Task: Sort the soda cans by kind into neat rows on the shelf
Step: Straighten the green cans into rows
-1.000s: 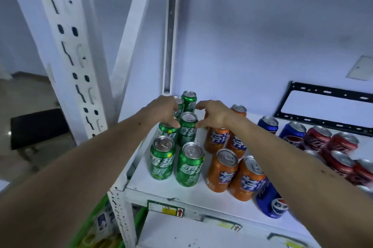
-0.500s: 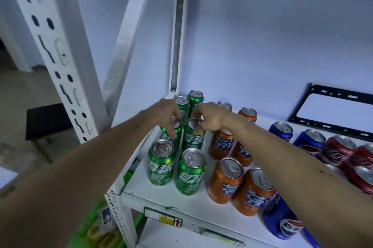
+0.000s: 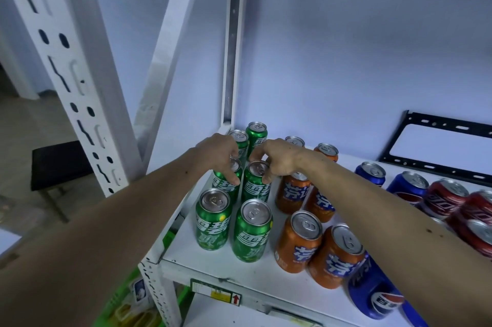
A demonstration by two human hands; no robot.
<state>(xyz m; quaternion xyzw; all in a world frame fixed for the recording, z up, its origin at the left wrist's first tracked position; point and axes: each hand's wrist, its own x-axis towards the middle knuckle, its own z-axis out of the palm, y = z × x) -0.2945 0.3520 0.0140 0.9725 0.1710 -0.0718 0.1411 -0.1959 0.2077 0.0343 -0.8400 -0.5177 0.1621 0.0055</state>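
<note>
While both arms reach to the far left corner of the shelf (image 3: pixel 213 270), the person works on the green cans (image 3: pixel 251 230), which stand two by two in a line that runs from near to far. The left hand (image 3: pixel 218 152) holds the top of the middle green can on the left (image 3: pixel 226 185), with its fingers curled down over the rim. The right hand (image 3: pixel 277 157) does the same with the middle green can on the right (image 3: pixel 257 182); its fingertips pinch the rim. So each grip is clamped on one can top. Holding the tops likely lets the person slide or nudge both cans at once, so the pair lines up with the two near cans and the two far ones.

Just right of the green cans stand the orange cans (image 3: pixel 298 241), also in pairs; the right arm hides part of them. Next come the blue cans (image 3: pixel 408 185). One blue can (image 3: pixel 383 297) lies tipped on its side at the near edge and probably needs to be stood up. The red cans (image 3: pixel 447 197) crowd together at the far right, and they do not look like a neat row yet.

A black metal frame (image 3: pixel 436 145) leans on the wall behind the cans. A white post with holes (image 3: pixel 77 81) holds the shelf up on the left.
</note>
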